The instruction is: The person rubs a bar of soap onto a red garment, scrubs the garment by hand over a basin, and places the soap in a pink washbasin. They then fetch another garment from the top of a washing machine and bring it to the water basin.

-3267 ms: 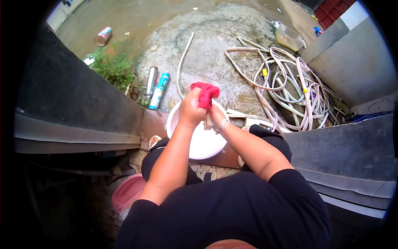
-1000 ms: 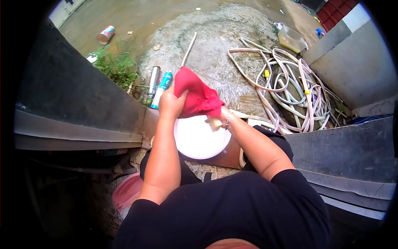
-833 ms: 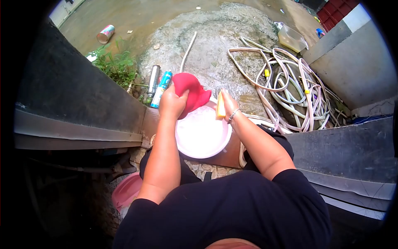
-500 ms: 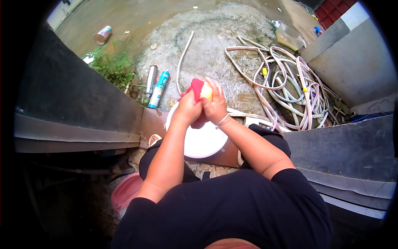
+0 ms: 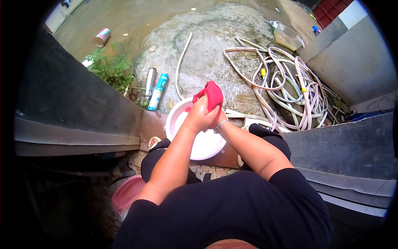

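A bunched red cloth (image 5: pixel 212 94) is gripped by my left hand (image 5: pixel 200 115), its upper part rising above the fingers. My right hand (image 5: pixel 218 119), a bracelet at its wrist, presses close against the left one from the right. Its fingers are hidden behind the cloth and the left hand. Below both hands stands a white basin (image 5: pixel 206 146). A small patch of red shows inside it near the far left side. No yellow piece shows between the hands now.
A coiled pale hose (image 5: pixel 286 89) lies to the right on wet ground, near a clear plastic tub (image 5: pixel 288 36). At the left are a blue spray can (image 5: pixel 158 92), a silver can (image 5: pixel 150 83) and weeds. Dark walls flank both sides. A pink basin (image 5: pixel 127 191) sits by my left leg.
The hands have turned and shifted slightly right with the red cloth. The yellow piece seen by my right hand is out of sight, and the left hand now covers most of the right.
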The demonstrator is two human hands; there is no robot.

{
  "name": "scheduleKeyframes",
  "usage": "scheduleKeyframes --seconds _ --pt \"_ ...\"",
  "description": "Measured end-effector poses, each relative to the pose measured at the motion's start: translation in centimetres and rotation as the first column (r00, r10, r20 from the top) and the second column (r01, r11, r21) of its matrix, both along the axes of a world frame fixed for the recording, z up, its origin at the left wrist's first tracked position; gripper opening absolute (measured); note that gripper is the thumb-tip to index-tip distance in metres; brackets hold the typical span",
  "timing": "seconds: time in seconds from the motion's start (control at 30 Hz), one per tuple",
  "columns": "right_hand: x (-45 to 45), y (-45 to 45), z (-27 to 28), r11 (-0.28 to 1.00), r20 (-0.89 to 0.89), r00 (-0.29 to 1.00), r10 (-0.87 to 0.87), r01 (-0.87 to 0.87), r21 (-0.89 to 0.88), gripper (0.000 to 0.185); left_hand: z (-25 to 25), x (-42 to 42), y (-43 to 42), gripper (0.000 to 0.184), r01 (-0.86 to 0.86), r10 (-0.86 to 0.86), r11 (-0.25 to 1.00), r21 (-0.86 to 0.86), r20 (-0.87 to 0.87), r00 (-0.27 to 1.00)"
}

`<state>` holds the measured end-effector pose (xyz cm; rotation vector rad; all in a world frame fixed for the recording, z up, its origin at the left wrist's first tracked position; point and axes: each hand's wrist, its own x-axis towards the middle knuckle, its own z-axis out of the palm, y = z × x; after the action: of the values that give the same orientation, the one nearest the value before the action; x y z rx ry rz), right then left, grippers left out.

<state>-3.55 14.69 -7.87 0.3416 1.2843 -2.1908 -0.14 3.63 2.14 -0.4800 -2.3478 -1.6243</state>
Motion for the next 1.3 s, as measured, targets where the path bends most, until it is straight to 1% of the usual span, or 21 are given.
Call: scheduleKeyframes --seconds 0.13,0.17,0.2,0.23,0.27,0.33,0.4,0.43,0.47,0.53,0.57,0.63,0.67,0.73,0.77,0.93,1.0,1.13,1.2,1.27,1.3 --pt "0.6 0.6 0.8 0.953 0.034 0.953 0.300 -0.301 0.027 0.037 0.8 0.2 -0.1 0.029 0.002 -0.003 0.993 0.118 0.006 1.000" --pt "0.5 0.4 0.9 0.952 0.035 0.952 0.303 -0.304 0.030 0.037 1.1 0.3 -0.3 0.030 -0.003 -0.006 0.987 0.160 0.052 0.999" --pt "0.1 0.0 0.9 0.976 0.063 0.980 0.191 -0.183 -0.115 0.037 0.8 0.1 -0.7 0.030 -0.007 -0.002 0.987 0.162 0.052 0.999" --pt "-0.3 -0.4 0.9 0.966 0.108 0.991 0.081 -0.051 -0.255 0.037 0.2 -0.4 -1.4 0.031 -0.056 0.049 0.995 0.080 0.081 0.995" --pt "-0.9 -0.4 0.9 0.942 0.045 0.994 0.098 -0.078 -0.326 0.038 -0.2 -0.8 -2.0 0.031 -0.101 0.101 0.995 -0.005 0.106 0.989" --pt "-1.1 -0.2 2.5 0.930 0.030 0.999 0.039 -0.025 -0.368 0.040 0.4 -0.9 -2.6 0.037 -0.148 0.142 0.989 0.028 0.163 0.976" --pt "-1.0 -0.6 4.8 0.906 0.013 0.999 0.039 -0.030 -0.422 0.042 0.4 -1.1 -3.3 0.045 -0.386 0.466 0.873 -0.298 0.279 0.840" --pt "-1.0 -0.8 5.5 0.880 0.000 0.999 0.038 -0.034 -0.474 0.044 -0.5 -1.2 -3.4 0.058 -0.481 0.555 0.821 -0.308 0.229 0.800" --pt "-1.1 -0.9 5.5 0.880 0.000 0.999 0.040 -0.035 -0.473 0.044 -0.9 -1.2 -3.5 0.058 -0.482 0.556 0.820 -0.308 0.229 0.799" --pt "-1.2 -1.1 5.7 0.885 -0.051 0.998 0.027 -0.048 -0.463 0.047 -0.7 -1.1 -3.6 0.068 -0.556 0.624 0.693 -0.459 -0.003 0.781" --pt "-1.0 -1.2 5.7 0.885 -0.050 0.998 0.025 -0.045 -0.464 0.047 -1.0 -1.2 -3.9 0.068 -0.554 0.623 0.694 -0.460 -0.003 0.782" --pt "-0.9 -1.4 6.1 0.911 -0.110 0.992 -0.055 0.005 -0.412 0.047 -2.4 -2.0 -4.3 0.076 -0.272 0.352 0.923 -0.273 0.309 0.884" --pt "-0.9 -1.3 6.1 0.911 -0.112 0.992 -0.055 0.004 -0.412 0.047 -3.2 -2.1 -4.1 0.076 -0.272 0.351 0.923 -0.272 0.308 0.884" --pt "-0.9 -0.9 5.9 0.905 -0.045 0.999 0.002 -0.021 -0.424 0.045 -2.7 -1.8 -3.2 0.080 -0.218 0.243 0.970 -0.111 0.331 0.912" --pt "-0.8 -0.8 5.7 0.906 -0.043 0.999 0.000 -0.019 -0.424 0.045 -2.4 -1.4 -3.1 0.086 -0.152 0.168 0.986 -0.071 0.410 0.897" --pt "-0.4 -0.6 6.0 0.940 -0.144 0.983 0.112 -0.151 -0.306 0.045 -0.9 -0.8 -2.9 0.092 -0.083 0.090 0.996 -0.033 0.379 0.921" --pt "-0.5 -0.6 6.7 0.927 -0.119 0.984 0.136 -0.169 -0.335 0.050 -0.3 -0.8 -3.1 0.090 -0.133 0.104 0.990 0.042 0.407 0.907" --pt "-0.5 -0.5 7.6 0.895 -0.141 0.967 0.212 -0.250 -0.368 0.059 -0.2 -1.0 -4.4 0.078 -0.166 0.134 0.985 0.041 0.417 0.899" --pt "-0.6 -0.3 7.6 0.829 -0.133 0.947 0.292 -0.320 -0.459 0.061 1.2 -0.7 -4.9 0.064 -0.101 0.034 0.988 0.120 0.462 0.886" --pt "-1.1 0.1 7.7 0.836 -0.122 0.952 0.282 -0.306 -0.455 0.061 1.1 -0.7 -5.3 0.056 -0.104 0.019 0.981 0.163 0.454 0.891" --pt "-1.5 0.6 7.9 0.853 -0.150 0.930 0.334 -0.366 -0.373 0.060 1.0 -1.0 -5.7 0.055 -0.091 0.019 0.985 0.144 0.435 0.900"
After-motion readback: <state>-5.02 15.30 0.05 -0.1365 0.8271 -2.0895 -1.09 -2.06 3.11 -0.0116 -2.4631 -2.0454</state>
